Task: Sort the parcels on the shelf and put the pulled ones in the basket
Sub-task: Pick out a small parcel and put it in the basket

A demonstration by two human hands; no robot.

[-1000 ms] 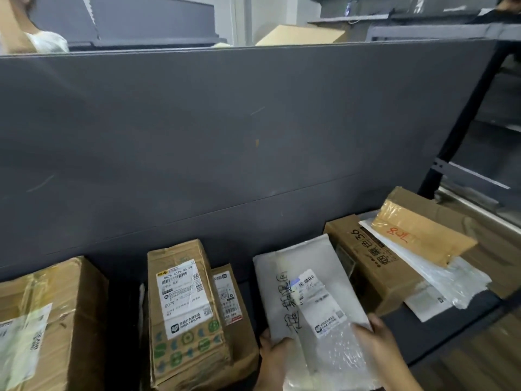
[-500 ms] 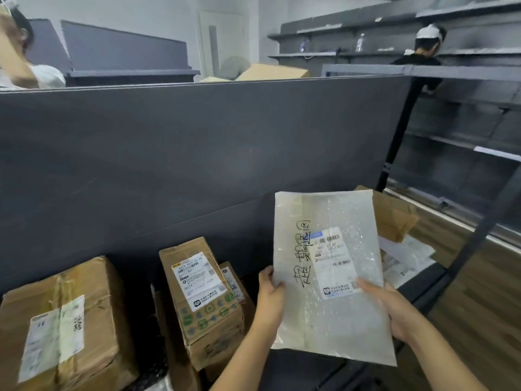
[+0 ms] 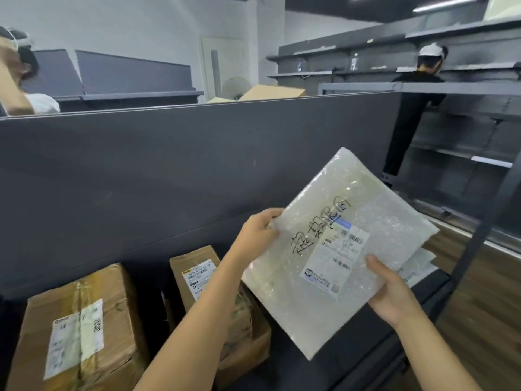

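Gripping flat bubble-wrap parcel (image 3: 332, 249), left hand (image 3: 255, 235) fingers pinching edge, right hand (image 3: 394, 294) clasping corner

The bubble mailer (image 3: 335, 249) right of centre carries large black handwritten Chinese characters, apparently "超期退回", beside a white shipping label (image 3: 335, 261) with barcodes too small to read. At lower left, the labels on the large box (image 3: 79, 334) and the narrow box (image 3: 197, 275) are illegible.

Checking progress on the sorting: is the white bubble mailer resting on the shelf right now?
No: both hands, left hand and right hand, hold the white bubble mailer above it.
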